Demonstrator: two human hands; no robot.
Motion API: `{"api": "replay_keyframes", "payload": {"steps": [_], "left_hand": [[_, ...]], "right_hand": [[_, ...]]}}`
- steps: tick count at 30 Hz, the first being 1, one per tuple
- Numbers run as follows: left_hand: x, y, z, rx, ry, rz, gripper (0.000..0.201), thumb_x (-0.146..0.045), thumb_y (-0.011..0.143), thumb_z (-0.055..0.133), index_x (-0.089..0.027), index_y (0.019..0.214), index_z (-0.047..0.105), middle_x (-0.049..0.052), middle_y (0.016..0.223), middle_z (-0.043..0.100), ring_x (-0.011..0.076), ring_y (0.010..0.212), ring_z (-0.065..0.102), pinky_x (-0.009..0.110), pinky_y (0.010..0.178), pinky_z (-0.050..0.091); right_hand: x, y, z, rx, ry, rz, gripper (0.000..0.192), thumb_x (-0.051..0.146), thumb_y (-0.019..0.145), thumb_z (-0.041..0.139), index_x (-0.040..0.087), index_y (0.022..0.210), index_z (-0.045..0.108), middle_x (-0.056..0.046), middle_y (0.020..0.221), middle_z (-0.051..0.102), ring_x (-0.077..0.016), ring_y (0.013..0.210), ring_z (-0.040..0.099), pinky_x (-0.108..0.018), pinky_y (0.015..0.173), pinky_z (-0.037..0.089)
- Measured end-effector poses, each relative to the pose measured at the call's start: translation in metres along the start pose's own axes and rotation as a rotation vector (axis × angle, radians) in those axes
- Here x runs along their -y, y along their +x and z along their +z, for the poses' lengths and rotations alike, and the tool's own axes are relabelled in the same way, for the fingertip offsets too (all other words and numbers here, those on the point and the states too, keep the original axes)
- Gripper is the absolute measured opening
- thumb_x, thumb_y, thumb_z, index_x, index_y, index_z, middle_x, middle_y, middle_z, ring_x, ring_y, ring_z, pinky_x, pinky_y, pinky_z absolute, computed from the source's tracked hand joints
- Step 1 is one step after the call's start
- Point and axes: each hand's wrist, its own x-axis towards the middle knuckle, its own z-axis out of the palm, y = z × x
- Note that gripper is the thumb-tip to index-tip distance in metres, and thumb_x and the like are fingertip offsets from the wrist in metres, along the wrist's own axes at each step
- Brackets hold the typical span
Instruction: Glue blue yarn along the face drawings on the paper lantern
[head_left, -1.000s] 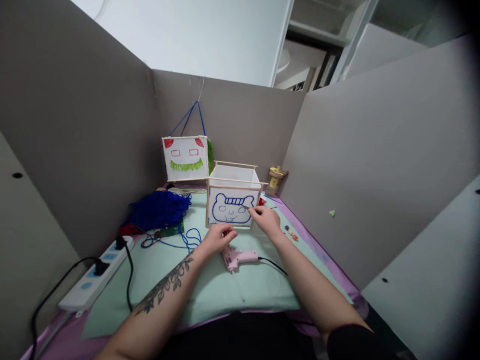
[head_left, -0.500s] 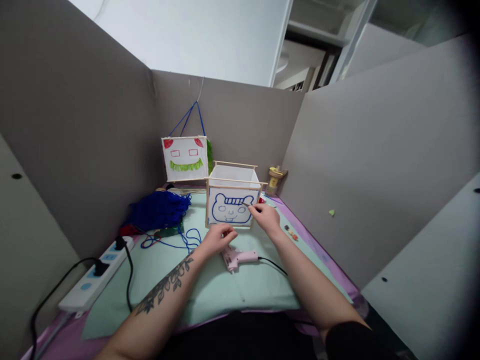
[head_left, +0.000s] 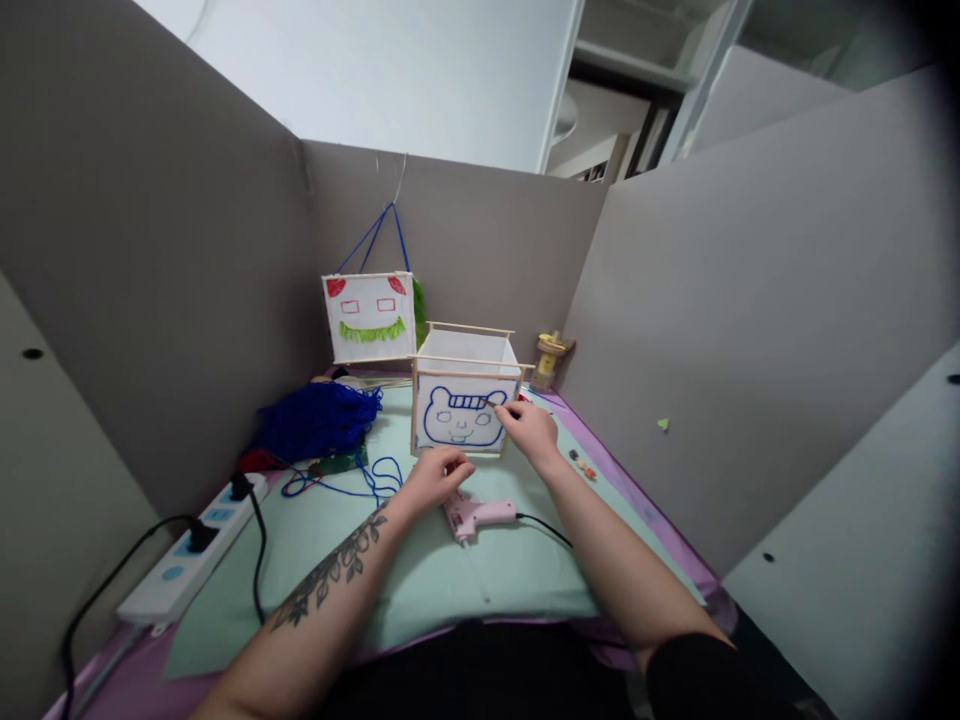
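Note:
A box-shaped paper lantern (head_left: 459, 415), framed with thin wooden sticks and open at the top, stands upright on the green mat. Its front shows a bear face outlined in blue, with short bars across the forehead. My right hand (head_left: 531, 432) pinches a thin pointed tool (head_left: 491, 403), its tip at the bear's right-hand ear; the tool's kind is too small to tell. Close to the lantern's lower front edge is my left hand (head_left: 439, 475), fingers curled together; anything inside them is hidden. Just below lies a pink glue gun (head_left: 480, 514), its glue stick pointing toward me.
Another paper lantern (head_left: 373, 318) hangs by blue cords at the back left. Blue yarn (head_left: 319, 418) is heaped at left, a loose strand trailing toward my left hand. A power strip (head_left: 191, 550) lies front left. Grey partitions (head_left: 735, 330) enclose the table; small pieces (head_left: 583, 466) lie at right.
My right hand has shifted very slightly, with the tool's tip still at the bear's ear. The left hand, lantern and glue gun stay in place.

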Motion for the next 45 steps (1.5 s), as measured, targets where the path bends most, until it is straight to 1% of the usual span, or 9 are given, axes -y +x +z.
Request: {"api": "replay_keyframes", "payload": {"steps": [3, 9, 14, 17, 24, 30, 37, 40, 45], "left_hand": [[0.001, 0.000, 0.000, 0.001, 0.002, 0.001, 0.023, -0.031, 0.083, 0.051, -0.015, 0.070, 0.062, 0.001, 0.069, 0.062, 0.0125, 0.065, 0.054, 0.023, 0.061, 0.040], [0.003, 0.000, 0.001, 0.000, 0.001, 0.014, 0.022, -0.030, 0.083, 0.052, -0.015, 0.071, 0.062, 0.002, 0.069, 0.062, 0.0130, 0.066, 0.055, 0.023, 0.062, 0.040], [0.005, 0.000, 0.003, -0.003, -0.002, 0.013, 0.021, -0.029, 0.083, 0.052, -0.016, 0.071, 0.062, 0.002, 0.069, 0.062, 0.0132, 0.066, 0.055, 0.023, 0.062, 0.039], [0.005, 0.000, 0.002, 0.005, 0.005, 0.014, 0.021, -0.029, 0.083, 0.052, -0.016, 0.069, 0.061, 0.001, 0.068, 0.061, 0.0128, 0.065, 0.055, 0.023, 0.062, 0.039], [0.002, 0.001, 0.001, 0.012, -0.001, 0.020, 0.022, -0.030, 0.084, 0.052, -0.016, 0.069, 0.061, 0.001, 0.068, 0.062, 0.0120, 0.065, 0.054, 0.022, 0.062, 0.039], [0.001, 0.001, 0.000, 0.013, 0.006, 0.020, 0.022, -0.030, 0.084, 0.052, -0.016, 0.070, 0.062, 0.001, 0.069, 0.062, 0.0127, 0.066, 0.055, 0.023, 0.062, 0.040], [0.001, 0.000, 0.000, 0.015, 0.004, 0.025, 0.022, -0.030, 0.084, 0.051, -0.016, 0.070, 0.061, 0.001, 0.069, 0.061, 0.0127, 0.065, 0.054, 0.023, 0.062, 0.040], [0.001, 0.000, 0.000, 0.017, 0.007, 0.023, 0.023, -0.031, 0.084, 0.050, -0.016, 0.070, 0.061, 0.002, 0.069, 0.061, 0.0131, 0.066, 0.055, 0.024, 0.063, 0.040], [-0.001, 0.000, 0.000, 0.021, 0.013, 0.014, 0.023, -0.031, 0.084, 0.051, -0.016, 0.070, 0.062, 0.002, 0.069, 0.062, 0.0137, 0.067, 0.055, 0.024, 0.063, 0.040]], "right_hand": [[0.001, 0.001, -0.001, -0.005, 0.002, 0.005, 0.035, 0.050, 0.082, 0.046, 0.028, 0.086, 0.073, 0.000, 0.086, 0.072, -0.0174, 0.079, 0.062, -0.024, 0.056, 0.031], [-0.009, -0.013, -0.001, 0.032, 0.144, -0.013, 0.031, 0.049, 0.079, 0.052, 0.028, 0.087, 0.073, 0.002, 0.090, 0.072, -0.0181, 0.086, 0.063, -0.023, 0.062, 0.037], [-0.018, -0.019, 0.003, 0.057, 0.083, -0.037, 0.033, 0.050, 0.078, 0.053, 0.028, 0.092, 0.073, 0.000, 0.095, 0.072, -0.0203, 0.089, 0.062, -0.025, 0.065, 0.039], [-0.018, -0.018, 0.006, 0.088, 0.092, -0.027, 0.032, 0.050, 0.079, 0.052, 0.029, 0.089, 0.073, 0.001, 0.093, 0.072, -0.0195, 0.087, 0.062, -0.024, 0.064, 0.038], [-0.012, -0.010, 0.008, 0.127, 0.088, 0.065, 0.032, 0.052, 0.078, 0.051, 0.031, 0.086, 0.074, 0.001, 0.086, 0.072, -0.0188, 0.083, 0.063, -0.023, 0.057, 0.034], [-0.010, -0.006, 0.008, 0.186, 0.124, 0.099, 0.035, 0.054, 0.077, 0.052, 0.029, 0.087, 0.074, 0.000, 0.084, 0.072, -0.0191, 0.081, 0.063, -0.023, 0.059, 0.037], [-0.009, -0.003, 0.008, 0.195, 0.133, 0.124, 0.036, 0.055, 0.075, 0.053, 0.028, 0.086, 0.074, -0.001, 0.083, 0.072, -0.0193, 0.082, 0.063, -0.023, 0.060, 0.038], [-0.015, 0.001, 0.012, 0.230, 0.228, 0.135, 0.036, 0.053, 0.073, 0.055, 0.024, 0.082, 0.074, -0.002, 0.076, 0.071, -0.0179, 0.075, 0.062, -0.022, 0.058, 0.038], [-0.024, 0.009, 0.022, 0.313, 0.570, 0.185, 0.031, 0.042, 0.069, 0.061, 0.013, 0.066, 0.072, -0.002, 0.051, 0.060, -0.0117, 0.053, 0.052, -0.020, 0.049, 0.036]]}}
